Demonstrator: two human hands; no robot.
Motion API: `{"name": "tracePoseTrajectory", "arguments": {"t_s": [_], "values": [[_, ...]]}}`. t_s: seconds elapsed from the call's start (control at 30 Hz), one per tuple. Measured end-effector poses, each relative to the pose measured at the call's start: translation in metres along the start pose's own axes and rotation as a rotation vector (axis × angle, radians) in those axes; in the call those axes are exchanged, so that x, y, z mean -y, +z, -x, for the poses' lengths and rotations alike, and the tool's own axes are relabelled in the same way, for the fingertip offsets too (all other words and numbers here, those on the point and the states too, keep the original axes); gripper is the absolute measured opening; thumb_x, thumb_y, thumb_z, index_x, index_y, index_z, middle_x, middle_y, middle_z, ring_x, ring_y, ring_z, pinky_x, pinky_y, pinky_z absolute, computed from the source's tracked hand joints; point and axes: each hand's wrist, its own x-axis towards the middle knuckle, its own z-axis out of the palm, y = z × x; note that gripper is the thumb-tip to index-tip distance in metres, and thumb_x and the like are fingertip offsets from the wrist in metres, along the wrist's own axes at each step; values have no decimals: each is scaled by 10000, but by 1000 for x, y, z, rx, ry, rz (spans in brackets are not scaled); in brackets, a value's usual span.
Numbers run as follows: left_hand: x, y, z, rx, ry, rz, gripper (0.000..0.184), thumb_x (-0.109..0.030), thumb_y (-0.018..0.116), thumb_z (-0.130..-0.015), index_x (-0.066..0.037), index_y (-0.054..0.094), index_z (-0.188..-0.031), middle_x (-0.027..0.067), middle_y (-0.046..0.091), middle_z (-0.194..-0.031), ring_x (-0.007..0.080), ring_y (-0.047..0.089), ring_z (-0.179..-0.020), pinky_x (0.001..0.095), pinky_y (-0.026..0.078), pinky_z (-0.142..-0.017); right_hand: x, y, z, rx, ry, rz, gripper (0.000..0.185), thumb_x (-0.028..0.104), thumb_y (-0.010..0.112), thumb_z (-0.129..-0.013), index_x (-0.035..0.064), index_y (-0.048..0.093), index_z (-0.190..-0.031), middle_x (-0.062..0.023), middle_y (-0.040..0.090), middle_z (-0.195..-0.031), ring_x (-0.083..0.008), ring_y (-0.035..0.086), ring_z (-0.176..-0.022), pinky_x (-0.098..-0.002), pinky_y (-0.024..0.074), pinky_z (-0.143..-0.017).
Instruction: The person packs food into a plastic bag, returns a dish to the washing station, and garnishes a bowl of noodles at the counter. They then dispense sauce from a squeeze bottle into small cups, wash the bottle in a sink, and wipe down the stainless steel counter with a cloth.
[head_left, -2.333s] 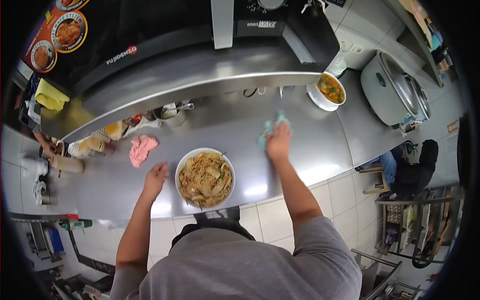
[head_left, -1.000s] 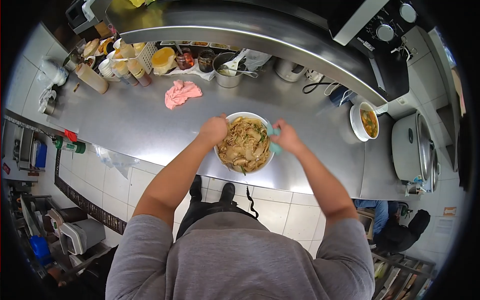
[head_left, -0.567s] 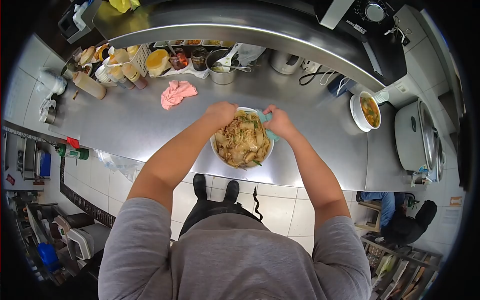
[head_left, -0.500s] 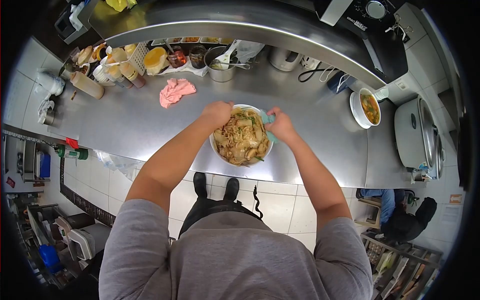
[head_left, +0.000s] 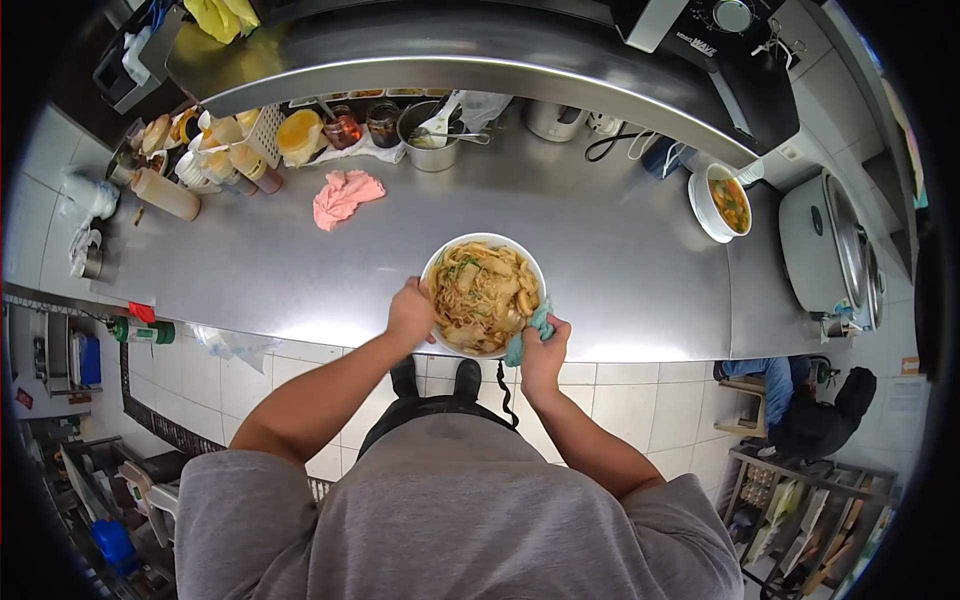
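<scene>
A round white bowl (head_left: 544, 280) is full of noodles (head_left: 482, 298) mixed with pale slices and green pieces. It sits at the front edge of the steel counter, between my hands; whether it rests on the counter or is lifted, I cannot tell. My left hand (head_left: 410, 312) grips the bowl's left side, the fingers partly hidden by it. At the lower right, my right hand (head_left: 545, 352) pinches a green cloth (head_left: 529, 333) against the bowl's rim.
A pink cloth (head_left: 346, 197) lies crumpled on the counter (head_left: 270, 270). Behind it stand a metal pot (head_left: 432, 155) with utensils, jars and squeeze bottles (head_left: 165, 193). To the right are a soup bowl (head_left: 729, 205) and a large cooker (head_left: 806, 250). A steel shelf (head_left: 460, 75) overhangs the back.
The noodle bowl has turned, and the green cloth moved from its upper right to its lower right. Both hands came nearer my body, from the far rim to the near sides.
</scene>
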Motion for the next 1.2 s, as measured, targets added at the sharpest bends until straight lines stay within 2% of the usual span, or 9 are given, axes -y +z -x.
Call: {"name": "tracePoseTrajectory", "arguments": {"t_s": [0.3, 0.4, 0.43, 0.47, 0.57, 0.87, 0.93, 1.07, 1.2], "values": [[16, 41, 28, 86, -366, 666, 288, -275, 302, -1031, -67, 324, -1228, 240, 609, -963, 310, 671, -621, 430, 602, -548, 20, 53, 29, -120, 198, -166, 373, 48, 562, -858, 11, 386, -1184, -152, 516, -1083, -190, 526, -940, -308, 466, -807], [17, 52, 26, -18, -381, 589, 327, -267, 395, -1000, -86, 322, -1263, 210, 594, -1038, 285, 675, -743, 446, 594, -616, 22, 54, 46, 56, 250, -15, 404, 34, 603, -819, -11, 420, -1176, -149, 530, -1068, -200, 544, -923, -326, 481, -781], [36, 37, 13, 385, -354, 700, 468, -225, 507, -940, -75, 290, -1327, 176, 546, -1145, 272, 650, -863, 465, 582, -675, 16, 40, 45, 317, 317, 57, 361, 15, 619, -786, -34, 501, -1124, -124, 564, -1006, -208, 568, -893, -325, 487, -765], [40, 18, 10, 388, -352, 698, 468, -225, 507, -940, -75, 290, -1327, 176, 546, -1145, 272, 650, -863, 465, 582, -675, 26, 28, 46, 493, 349, -14, 286, 48, 666, -746, -25, 580, -1008, -119, 617, -937, -209, 604, -870, -336, 498, -758], [16, -38, 1, 450, -266, 632, 677, -159, 584, -869, -84, 204, -1424, 180, 517, -1209, 299, 642, -828, 499, 580, -702, 18, -15, -21, 294, 293, -105, 322, -13, 592, -741, -11, 592, -1062, -119, 629, -939, -206, 620, -819, -335, 513, -722], [4, -27, -26, 385, -253, 786, 459, 26, 426, -885, -48, 250, -1302, 217, 507, -1207, 363, 652, -967, 489, 592, -794, 19, 55, -68, 29, 197, -25, 321, 30, 418, -861, -24, 502, -1166, -121, 611, -948, -194, 564, -852, -334, 470, -743], [7, -18, -26, 412, -287, 804, 372, 19, 417, -902, -49, 261, -1233, 205, 494, -1219, 330, 647, -955, 474, 593, -797, 53, 73, -16, -49, 247, -4, 328, 59, 480, -855, -47, 488, -1165, -178, 619, -933, -270, 599, -885, -402, 473, -800], [1, 2, -15, 334, -257, 942, 436, -27, 530, -920, -76, 249, -1251, 159, 492, -1173, 238, 594, -852, 445, 576, -797, 25, 92, 57, 423, 78, 410, 379, 64, 506, -816, -46, 481, -1177, -298, 619, -995, -436, 601, -993, -444, 454, -904], [12, -13, -18, 379, -190, 795, 473, -41, 564, -917, -62, 264, -1282, 153, 490, -1191, 280, 603, -922, 471, 553, -870, 19, 29, -25, 182, 6, 378, 300, 27, 542, -789, 12, 612, -1080, -153, 680, -866, -241, 661, -743, -353, 529, -664]]}}
